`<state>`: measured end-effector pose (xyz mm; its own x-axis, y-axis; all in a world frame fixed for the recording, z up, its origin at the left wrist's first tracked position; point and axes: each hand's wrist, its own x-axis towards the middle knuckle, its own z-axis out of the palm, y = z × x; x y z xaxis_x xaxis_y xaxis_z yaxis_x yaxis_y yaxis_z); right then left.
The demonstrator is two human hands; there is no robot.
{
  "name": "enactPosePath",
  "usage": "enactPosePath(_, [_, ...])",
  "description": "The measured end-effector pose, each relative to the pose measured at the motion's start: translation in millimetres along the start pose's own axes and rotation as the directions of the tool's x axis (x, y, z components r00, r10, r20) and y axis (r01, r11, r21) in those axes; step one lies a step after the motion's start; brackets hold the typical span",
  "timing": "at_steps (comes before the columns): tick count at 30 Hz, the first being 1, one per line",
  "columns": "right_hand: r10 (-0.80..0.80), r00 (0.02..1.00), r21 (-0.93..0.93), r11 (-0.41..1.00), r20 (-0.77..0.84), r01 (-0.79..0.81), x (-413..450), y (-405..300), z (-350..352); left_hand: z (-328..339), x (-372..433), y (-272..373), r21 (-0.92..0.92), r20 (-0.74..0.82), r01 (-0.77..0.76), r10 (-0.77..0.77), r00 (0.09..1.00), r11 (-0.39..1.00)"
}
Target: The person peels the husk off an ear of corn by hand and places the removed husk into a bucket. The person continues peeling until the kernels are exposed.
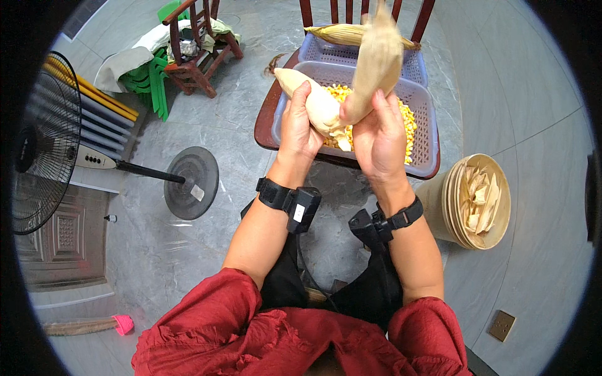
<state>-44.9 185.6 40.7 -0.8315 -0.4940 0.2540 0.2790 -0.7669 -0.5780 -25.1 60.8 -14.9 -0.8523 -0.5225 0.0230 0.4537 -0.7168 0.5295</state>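
Note:
In my left hand (301, 129) is a pale ear of corn (314, 101) wrapped in husk, its tip with brown silk pointing up and left. My right hand (380, 136) grips a broad husk leaf (382, 56) that stands upward, blurred at the top. Leaf and ear come close together between my hands; whether they are still joined I cannot tell. Beneath both hands is a lavender plastic basket (425, 105) holding loose yellow corn kernels (407, 124). Behind it, a second basket (324, 52) has an unshelled ear in yellowish husk (336, 34) lying across its top.
Both baskets rest on a dark red wooden chair (265, 124). To the right stands a bucket (503, 202) with dry husks (479, 197) inside. A pedestal fan (190, 183) is at left. Farther back are a small wooden chair (197, 75) and green plastic stools (157, 87).

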Motion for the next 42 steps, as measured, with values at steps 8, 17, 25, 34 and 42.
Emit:
enactPosePath(8, [0.114,0.985,-0.397,0.916,0.132,-0.053,-2.8,-3.3,-1.1,2.9,-2.0,3.0,-0.047,-0.005,0.058,-0.058,0.998,0.997])
enactPosePath(17, [0.027,0.995,-0.131,0.991,0.093,-0.015,1.0,-1.4,2.9,6.6,-3.6,2.3,-0.014,0.034,0.173,-0.173,0.984,0.985])
enactPosePath(25, [0.105,0.991,0.064,0.992,0.084,-0.11,4.0,-11.8,-0.7,18.9,-13.1,6.6,-0.138,0.085,0.271,-0.262,0.961,0.953])
enactPosePath(34, [0.12,0.979,-0.319,0.933,-0.168,-0.169,23.8,-58.1,-53.2,9.8,-13.7,10.6,-0.066,0.046,0.272,-0.27,0.962,0.96])
enactPosePath(42, [-0.59,0.641,-0.855,0.183,-0.49,-0.485,-3.6,-200.9,-209.7,2.9,-8.0,20.2,-0.179,0.238,0.414,-0.37,0.898,0.892])
